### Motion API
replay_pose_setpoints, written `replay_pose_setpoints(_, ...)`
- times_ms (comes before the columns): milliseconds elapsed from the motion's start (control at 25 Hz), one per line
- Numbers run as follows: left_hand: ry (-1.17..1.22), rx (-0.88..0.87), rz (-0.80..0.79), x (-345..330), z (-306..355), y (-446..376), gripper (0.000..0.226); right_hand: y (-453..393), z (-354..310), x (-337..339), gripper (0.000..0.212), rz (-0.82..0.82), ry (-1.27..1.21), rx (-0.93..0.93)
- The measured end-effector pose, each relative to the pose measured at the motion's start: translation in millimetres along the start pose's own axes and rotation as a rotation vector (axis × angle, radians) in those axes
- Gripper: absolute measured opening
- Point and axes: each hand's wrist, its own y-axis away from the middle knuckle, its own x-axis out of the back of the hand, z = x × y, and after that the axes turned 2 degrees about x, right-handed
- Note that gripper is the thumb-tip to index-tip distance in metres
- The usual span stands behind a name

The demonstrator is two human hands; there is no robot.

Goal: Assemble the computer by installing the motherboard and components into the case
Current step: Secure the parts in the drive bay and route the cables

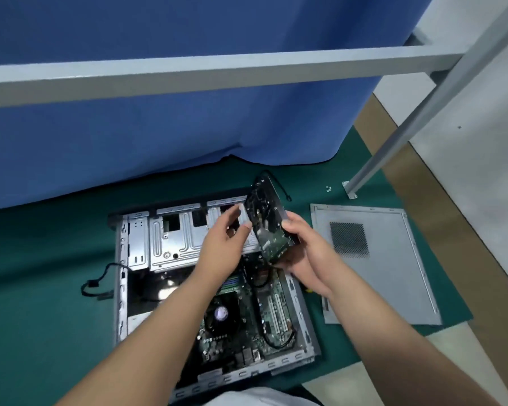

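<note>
Above the green mat [41, 259], right hand [302, 244] grips hard drive [269, 218]; left hand [226, 238] open beside it.

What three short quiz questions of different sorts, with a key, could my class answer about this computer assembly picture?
1. True or false: the motherboard already lies inside the open grey metal computer case.
2. Which hand grips the black rectangular hard drive? A left hand B right hand
3. Fill in: the detached grey side panel with the mesh vent lies on the ___ mat.

Key: 1 true; 2 B; 3 green.
</note>
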Motion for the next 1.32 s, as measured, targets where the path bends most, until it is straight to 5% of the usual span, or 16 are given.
replay_pose_setpoints(120, 0.365, 0.207, 0.023, 4.6, -0.9, 27.5, 0.041, 17.0, 24.7, -17.2, 0.064, -0.046, -0.228, -0.135)
replay_pose_setpoints(360, 0.666, 0.395, -0.001, 37.0, -15.5, 62.8, 0.03, 37.8, 48.3, -22.0, 0.046, -0.02, -0.249, -0.13)
replay_pose_setpoints(440, 0.692, 0.447, 0.047, 41.1, -19.7, 68.5, 0.029, 43.6, 48.2, -22.6, 0.033, 0.073, 0.103, -0.031)
replay_pose_setpoints(560, 0.654, 0.458, 0.062, 38.6, -26.3, 77.8, 0.025, 57.7, 45.2, -14.4, 0.035, 0.174, 1.137, 0.388)
replay_pose_setpoints(720, 0.627, 0.469, 0.049, 26.5, -37.7, 86.8, 0.031, 69.6, 49.0, -3.9, 0.061, -0.236, 1.79, 0.614)
replay_pose_setpoints(1320, 0.675, 0.654, 0.051, -14.7, -63.9, 71.5, 0.025, 43.7, 82.2, 29.7, 0.047, -0.263, 2.03, 0.599)
